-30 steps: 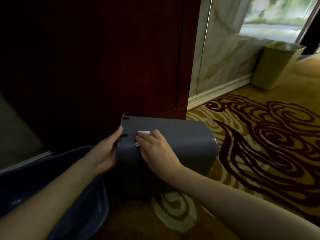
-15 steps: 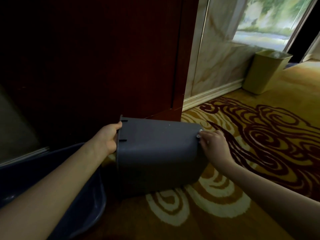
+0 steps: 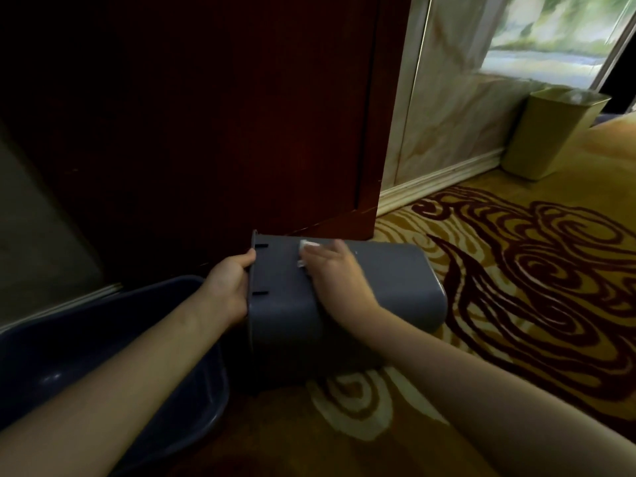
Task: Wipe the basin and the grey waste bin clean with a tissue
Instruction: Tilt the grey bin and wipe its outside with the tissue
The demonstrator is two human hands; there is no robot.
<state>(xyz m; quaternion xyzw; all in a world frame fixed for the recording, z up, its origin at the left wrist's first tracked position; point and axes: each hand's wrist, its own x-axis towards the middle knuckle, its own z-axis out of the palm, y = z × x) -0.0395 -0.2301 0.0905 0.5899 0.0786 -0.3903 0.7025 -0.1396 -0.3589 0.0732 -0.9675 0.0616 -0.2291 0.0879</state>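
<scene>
Both hands work on the grey plastic waste bin (image 3: 378, 287), which lies on its side on the swirl-patterned carpet (image 3: 516, 287): the left hand (image 3: 229, 287) grips its open rim, the right hand (image 3: 339, 280) presses a small white tissue (image 3: 304, 249) flat against its upper side. Just beside the bin's rim sits a dark blue plastic basin (image 3: 103, 339).

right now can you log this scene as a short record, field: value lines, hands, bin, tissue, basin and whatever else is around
grey waste bin: on its side on the carpet, open end to the left
left hand: grips the bin's rim
right hand: on the bin's upper side, pressing the tissue
tissue: white, small, under the right fingertips near the rim end
basin: dark blue, lower left, beside the bin's open end
green bin: upright by the wall, far right
carpet: gold with dark red swirls
door: dark wood, behind the bin
</scene>
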